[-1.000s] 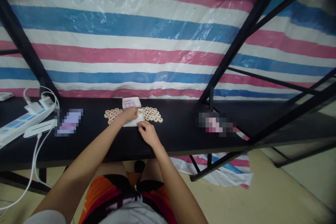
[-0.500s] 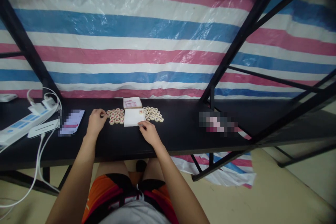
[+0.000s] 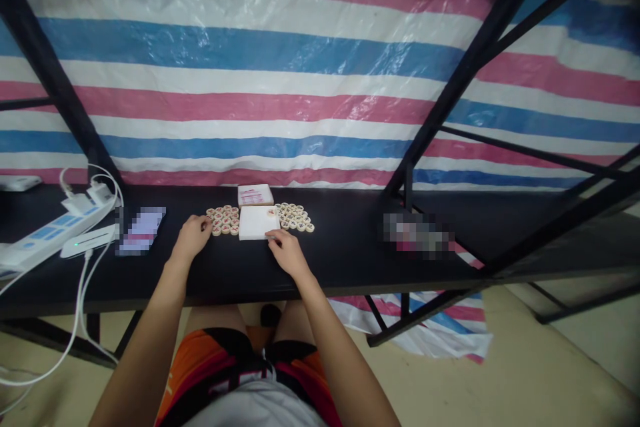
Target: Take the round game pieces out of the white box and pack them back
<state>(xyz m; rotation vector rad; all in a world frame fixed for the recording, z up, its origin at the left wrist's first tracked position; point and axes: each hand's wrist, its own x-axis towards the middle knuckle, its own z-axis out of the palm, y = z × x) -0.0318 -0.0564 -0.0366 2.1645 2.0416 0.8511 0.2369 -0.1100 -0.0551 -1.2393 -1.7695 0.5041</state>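
Observation:
Round Chinese chess pieces with red marks [image 3: 226,221] lie in rows left of a white box [image 3: 256,223]. My left hand [image 3: 195,238] is at the left edge of these rows, its fingers curled in; whatever they may pinch is hidden. A single chess piece [image 3: 271,212] rests in the far right corner of the white box. My right hand [image 3: 287,252] has its fingertips closed on the box's near right corner. Right of the box, a second group of chess pieces with dark marks [image 3: 296,217] lies close together.
Behind the white box is a smaller white box part with red print [image 3: 255,195]. A phone [image 3: 143,230], a white power strip [image 3: 45,233] and cables are on the left of the black table [image 3: 345,247]. A blurred-out object [image 3: 417,235] lies on the right, by black metal posts.
My left hand has come slightly nearer and to the right, closer against the red-marked pieces. My right hand stays at the box corner. The whole view has shifted a little.

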